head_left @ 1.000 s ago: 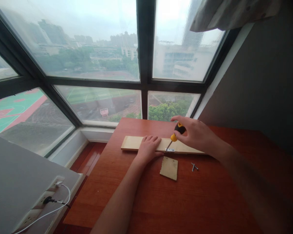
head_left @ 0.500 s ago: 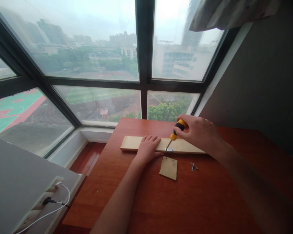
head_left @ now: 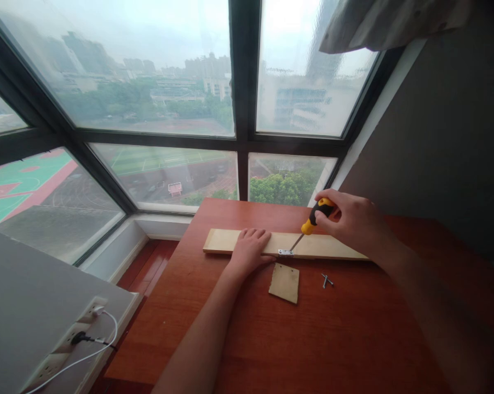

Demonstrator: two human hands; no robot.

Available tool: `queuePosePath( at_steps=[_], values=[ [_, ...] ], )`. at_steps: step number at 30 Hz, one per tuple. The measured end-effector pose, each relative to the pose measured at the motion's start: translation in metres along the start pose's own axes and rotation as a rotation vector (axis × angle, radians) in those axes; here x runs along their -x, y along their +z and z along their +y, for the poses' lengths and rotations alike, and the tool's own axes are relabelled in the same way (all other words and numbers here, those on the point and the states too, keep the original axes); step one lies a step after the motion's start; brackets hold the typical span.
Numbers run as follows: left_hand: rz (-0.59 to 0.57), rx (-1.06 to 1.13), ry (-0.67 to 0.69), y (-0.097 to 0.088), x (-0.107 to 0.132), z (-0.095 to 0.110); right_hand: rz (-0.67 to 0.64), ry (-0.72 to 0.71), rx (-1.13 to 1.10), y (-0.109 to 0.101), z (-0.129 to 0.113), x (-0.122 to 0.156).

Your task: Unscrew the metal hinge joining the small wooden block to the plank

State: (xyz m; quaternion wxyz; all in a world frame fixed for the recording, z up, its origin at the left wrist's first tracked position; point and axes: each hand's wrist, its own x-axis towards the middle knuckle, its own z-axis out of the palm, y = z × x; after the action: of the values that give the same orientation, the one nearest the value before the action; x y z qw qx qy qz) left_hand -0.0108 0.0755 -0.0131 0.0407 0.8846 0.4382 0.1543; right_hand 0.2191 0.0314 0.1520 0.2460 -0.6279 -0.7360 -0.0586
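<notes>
A long pale wooden board [head_left: 333,247] lies on the table with a small silver hinge [head_left: 285,253] at its front edge. My left hand [head_left: 249,254] holds the board down left of the hinge, fingers across the top and thumb along the front edge. In my right hand [head_left: 351,219] is a yellow and black screwdriver [head_left: 312,219], gripped by the handle and tilted to the right. Its tip comes down at the hinge's right end; whether a screw sits under it is too small to tell. In front lies a small thin wooden piece [head_left: 284,283] with two holes.
Several loose screws [head_left: 326,280] lie on the reddish-brown table [head_left: 312,339], right of the small piece. Large windows [head_left: 156,71] rise behind the table. At the lower left, a white cable [head_left: 95,350] and a black plug [head_left: 79,338] run from wall sockets.
My right hand has moved right with the screwdriver, whose tip has shifted from the hinge's left end to its right end. My left hand and the board have stayed in place.
</notes>
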Motion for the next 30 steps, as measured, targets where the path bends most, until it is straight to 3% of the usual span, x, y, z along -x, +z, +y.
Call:
queuePosePath(
  at_steps=[13,23,30],
  values=[
    [-0.001,0.000,0.000,0.000,0.000,0.000,-0.040,-0.021,0.069,0.003,0.007,0.002],
    [0.002,-0.007,0.005,-0.001,0.000,0.000,-0.070,-0.016,0.409,0.002,-0.017,-0.002],
    [0.000,0.004,0.000,0.000,-0.001,0.000,-0.146,-0.056,0.234,0.006,-0.013,-0.010]
  ],
)
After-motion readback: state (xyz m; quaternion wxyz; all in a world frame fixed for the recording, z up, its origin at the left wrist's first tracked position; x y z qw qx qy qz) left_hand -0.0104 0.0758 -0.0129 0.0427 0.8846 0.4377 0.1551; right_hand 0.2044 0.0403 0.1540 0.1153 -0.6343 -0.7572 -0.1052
